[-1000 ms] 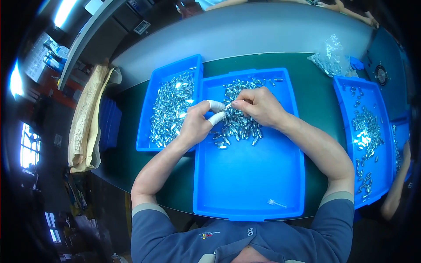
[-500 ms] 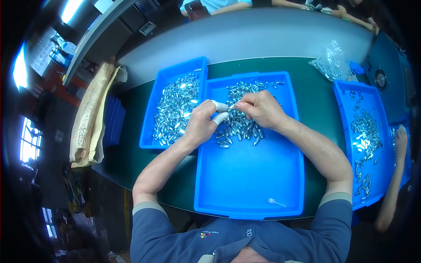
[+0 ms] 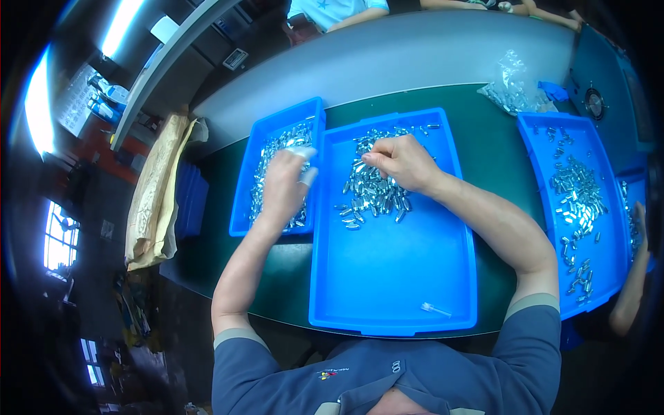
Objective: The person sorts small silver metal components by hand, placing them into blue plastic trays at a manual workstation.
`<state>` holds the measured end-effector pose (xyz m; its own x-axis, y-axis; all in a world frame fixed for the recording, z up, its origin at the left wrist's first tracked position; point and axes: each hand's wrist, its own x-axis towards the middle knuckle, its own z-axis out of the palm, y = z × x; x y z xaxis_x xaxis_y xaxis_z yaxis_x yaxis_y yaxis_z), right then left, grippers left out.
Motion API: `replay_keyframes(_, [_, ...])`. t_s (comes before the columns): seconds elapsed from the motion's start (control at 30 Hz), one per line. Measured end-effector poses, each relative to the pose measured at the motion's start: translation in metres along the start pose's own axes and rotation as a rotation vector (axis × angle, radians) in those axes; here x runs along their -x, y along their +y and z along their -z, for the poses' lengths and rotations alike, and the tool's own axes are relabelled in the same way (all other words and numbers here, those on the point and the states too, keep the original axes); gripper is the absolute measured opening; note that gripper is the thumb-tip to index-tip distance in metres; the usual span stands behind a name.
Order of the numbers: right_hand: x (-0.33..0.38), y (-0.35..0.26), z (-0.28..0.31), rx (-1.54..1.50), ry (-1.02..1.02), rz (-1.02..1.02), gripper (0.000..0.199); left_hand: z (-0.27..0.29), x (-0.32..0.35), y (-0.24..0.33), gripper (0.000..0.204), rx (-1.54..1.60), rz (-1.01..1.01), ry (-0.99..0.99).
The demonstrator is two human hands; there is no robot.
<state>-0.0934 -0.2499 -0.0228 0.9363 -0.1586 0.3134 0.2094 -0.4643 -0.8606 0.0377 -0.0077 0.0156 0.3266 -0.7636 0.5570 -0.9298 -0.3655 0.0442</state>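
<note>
My left hand (image 3: 287,181), with white finger cots on its fingertips, hovers blurred over the narrow blue tray (image 3: 241,207), above the small shiny metal parts (image 3: 266,158) lying in it. What it holds is hidden. My right hand (image 3: 402,162) rests on the pile of metal parts (image 3: 373,199) at the far end of the large blue tray (image 3: 394,277), thumb and forefinger pinched together on a small part. A single small clear piece (image 3: 436,309) lies in that tray's near right corner.
A third blue tray (image 3: 603,228) with scattered metal parts stands on the right, with another person's forearm (image 3: 631,283) beside it. A clear plastic bag of parts (image 3: 512,90) lies at the far right. A brown paper sack (image 3: 155,194) and stacked blue trays (image 3: 190,200) hang off the left edge.
My left hand has left my right hand at the pile and swung left, out over the narrow tray. My right hand has stayed on the pile.
</note>
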Motion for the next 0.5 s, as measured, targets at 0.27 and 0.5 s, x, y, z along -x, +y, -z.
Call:
replay_keyframes(0.27, [0.001, 0.0, -0.006, 0.021, 0.003, 0.036, 0.029, -0.043, 0.007, 0.018, 0.024, -0.092, -0.062, -0.38])
replay_keyframes(0.5, [0.001, -0.001, -0.002, 0.065, -0.032, 0.046, 0.027, -0.03, -0.009, 0.024, 0.025, 0.307, 0.2, -0.305])
